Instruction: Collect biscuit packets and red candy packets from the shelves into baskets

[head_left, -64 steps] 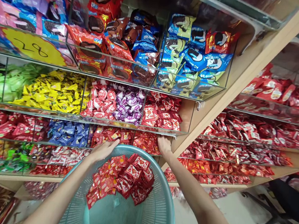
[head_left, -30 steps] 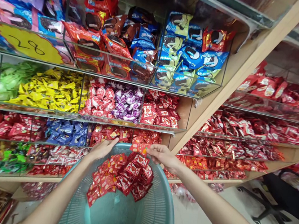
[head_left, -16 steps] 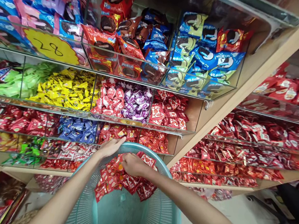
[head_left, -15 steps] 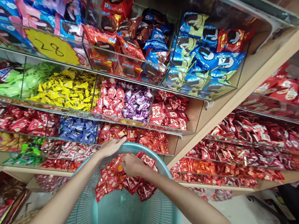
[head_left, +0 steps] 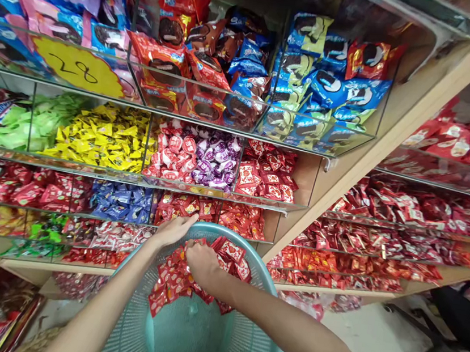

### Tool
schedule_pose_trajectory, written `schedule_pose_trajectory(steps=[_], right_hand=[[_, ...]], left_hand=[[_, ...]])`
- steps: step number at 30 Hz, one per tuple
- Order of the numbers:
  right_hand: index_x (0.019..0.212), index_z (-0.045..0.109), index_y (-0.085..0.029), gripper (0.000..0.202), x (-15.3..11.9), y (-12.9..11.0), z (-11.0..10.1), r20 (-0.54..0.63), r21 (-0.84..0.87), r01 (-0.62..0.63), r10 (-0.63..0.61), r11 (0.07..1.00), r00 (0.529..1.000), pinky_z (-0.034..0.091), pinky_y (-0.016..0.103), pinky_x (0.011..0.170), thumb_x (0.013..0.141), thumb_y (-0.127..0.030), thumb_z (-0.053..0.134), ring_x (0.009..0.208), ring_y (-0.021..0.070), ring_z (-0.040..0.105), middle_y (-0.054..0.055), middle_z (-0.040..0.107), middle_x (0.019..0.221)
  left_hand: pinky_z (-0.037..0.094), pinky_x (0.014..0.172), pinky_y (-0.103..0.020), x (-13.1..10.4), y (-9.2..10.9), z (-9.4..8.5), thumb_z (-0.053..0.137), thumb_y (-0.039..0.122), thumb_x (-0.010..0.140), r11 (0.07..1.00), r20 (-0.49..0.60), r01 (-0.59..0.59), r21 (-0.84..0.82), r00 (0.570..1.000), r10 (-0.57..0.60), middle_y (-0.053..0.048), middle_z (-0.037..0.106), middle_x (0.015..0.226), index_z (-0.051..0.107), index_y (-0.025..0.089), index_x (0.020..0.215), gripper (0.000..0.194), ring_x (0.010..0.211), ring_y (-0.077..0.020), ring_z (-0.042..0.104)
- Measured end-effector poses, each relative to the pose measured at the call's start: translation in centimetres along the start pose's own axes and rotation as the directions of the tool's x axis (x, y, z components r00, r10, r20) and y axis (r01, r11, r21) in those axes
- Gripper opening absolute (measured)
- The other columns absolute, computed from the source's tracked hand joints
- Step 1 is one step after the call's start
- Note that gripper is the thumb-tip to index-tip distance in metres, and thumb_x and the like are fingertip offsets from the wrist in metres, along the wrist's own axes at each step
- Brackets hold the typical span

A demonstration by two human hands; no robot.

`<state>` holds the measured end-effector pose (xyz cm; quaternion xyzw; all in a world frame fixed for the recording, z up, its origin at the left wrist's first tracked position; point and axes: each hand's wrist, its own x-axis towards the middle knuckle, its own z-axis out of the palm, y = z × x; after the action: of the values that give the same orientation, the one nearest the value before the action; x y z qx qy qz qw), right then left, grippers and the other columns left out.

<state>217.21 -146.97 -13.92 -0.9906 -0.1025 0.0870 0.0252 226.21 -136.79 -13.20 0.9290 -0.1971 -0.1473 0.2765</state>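
Observation:
A teal plastic basket (head_left: 260,316) with slotted walls stands below the shelves, tilted toward me. My left hand (head_left: 174,230) is closed over its far left rim, the thumb lying along the edge. Inside, red candy packets (head_left: 168,282), some dotted and some with white patterns, are heaped against the far wall. My right hand (head_left: 204,261) reaches into this heap with curled fingers closed on packets; its fingertips are partly hidden among them. The lower part of the basket shows its bare teal bottom.
Shelves hold blue cookie packs (head_left: 326,90), yellow candies (head_left: 106,137), purple candies (head_left: 218,160) and blue candies (head_left: 121,202). A yellow price tag (head_left: 77,68) reads 28. A slanted wooden panel (head_left: 376,142) divides the shelves. At right stands a black wheeled chair (head_left: 433,337).
My right hand has shifted slightly left and down within the heap of red packets. The left hand keeps its place on the rim, and the view has moved a little.

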Motion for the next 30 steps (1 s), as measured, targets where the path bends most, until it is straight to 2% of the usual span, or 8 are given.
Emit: schedule_pose_trajectory(steps=[3,6,8,12,18,22,25,30], right_hand=[[0.105,0.051,-0.010,0.026,-0.8,-0.9,0.9,-0.103,-0.066,0.078,-0.084,0.995,0.991,0.052,0.036,0.062,0.087,-0.008,0.033,0.082,0.0233,0.062,0.015,0.059,0.098],[0.100,0.053,-0.014,0.020,-1.7,-2.0,2.8,-0.203,-0.189,0.273,-0.310,0.943,0.929,0.052,0.032,0.056,0.087,-0.016,0.038,0.080,0.0213,0.060,0.011,0.055,0.101],[0.101,0.054,-0.013,0.020,-2.0,-2.6,4.2,-0.231,-0.248,0.316,-0.373,0.916,0.899,0.051,0.032,0.056,0.087,-0.016,0.039,0.083,0.0211,0.058,0.011,0.053,0.105],[0.104,0.054,-0.010,0.023,-1.9,-3.0,6.2,-0.232,-0.265,0.266,-0.329,0.927,0.915,0.051,0.036,0.061,0.087,-0.014,0.040,0.088,0.0228,0.056,0.014,0.053,0.108],[0.102,0.056,-0.010,0.023,-1.5,-2.5,6.7,-0.263,-0.255,0.220,-0.287,0.942,0.921,0.051,0.039,0.066,0.087,-0.013,0.039,0.088,0.0239,0.056,0.013,0.056,0.099],[0.101,0.054,-0.012,0.020,-2.2,-2.4,5.4,-0.289,-0.257,0.235,-0.307,0.937,0.907,0.050,0.036,0.063,0.086,-0.014,0.040,0.084,0.0221,0.056,0.011,0.055,0.098],[0.099,0.053,-0.015,0.017,-2.8,-1.7,2.8,-0.337,-0.213,0.230,-0.292,0.950,0.895,0.049,0.032,0.062,0.087,-0.018,0.041,0.081,0.0198,0.055,0.008,0.055,0.093],[0.102,0.052,-0.017,0.023,-2.6,3.2,-1.9,-0.478,-0.020,0.085,-0.085,0.996,0.874,0.045,0.026,0.068,0.091,-0.022,0.033,0.082,0.0155,0.055,0.006,0.055,0.098]], left_hand=[[0.042,0.087,-0.034,0.0,0.1,0.0,0.014,0.071,0.077,1.000,-0.018,0.018,-0.001,1.000,-0.018,0.000,0.065,0.111,0.064,0.030,0.105,0.070,0.103,-0.0256,0.059],[0.043,0.085,-0.033,0.0,0.2,0.1,0.014,0.070,0.078,0.999,-0.022,0.032,0.011,0.999,-0.032,-0.002,0.067,0.107,0.066,0.028,0.101,0.071,0.101,-0.0257,0.060],[0.042,0.087,-0.033,0.0,0.2,0.1,0.016,0.069,0.078,0.999,-0.024,0.029,0.020,0.999,-0.029,-0.004,0.066,0.110,0.065,0.027,0.105,0.070,0.105,-0.0262,0.058],[0.040,0.090,-0.034,0.0,0.3,0.0,0.015,0.070,0.078,0.999,-0.011,0.028,0.019,1.000,-0.028,-0.005,0.059,0.121,0.060,0.027,0.114,0.072,0.111,-0.0271,0.053],[0.038,0.093,-0.036,0.2,0.1,0.1,0.014,0.073,0.076,1.000,-0.006,0.029,-0.008,1.000,-0.029,-0.003,0.061,0.119,0.060,0.029,0.114,0.075,0.113,-0.0280,0.052],[0.038,0.092,-0.034,0.3,-0.1,0.3,0.015,0.074,0.075,0.999,-0.020,0.029,-0.025,0.999,-0.030,-0.004,0.064,0.113,0.062,0.027,0.111,0.075,0.109,-0.0275,0.055],[0.041,0.087,-0.033,0.3,-0.1,0.3,0.015,0.074,0.075,0.999,-0.019,0.031,-0.029,0.999,-0.031,-0.005,0.068,0.104,0.066,0.024,0.101,0.076,0.101,-0.0269,0.059],[0.041,0.086,-0.032,0.4,-0.3,0.3,0.014,0.074,0.075,0.998,-0.004,-0.031,-0.045,1.000,0.031,-0.004,0.069,0.102,0.067,0.025,0.096,0.075,0.098,-0.0253,0.061]])
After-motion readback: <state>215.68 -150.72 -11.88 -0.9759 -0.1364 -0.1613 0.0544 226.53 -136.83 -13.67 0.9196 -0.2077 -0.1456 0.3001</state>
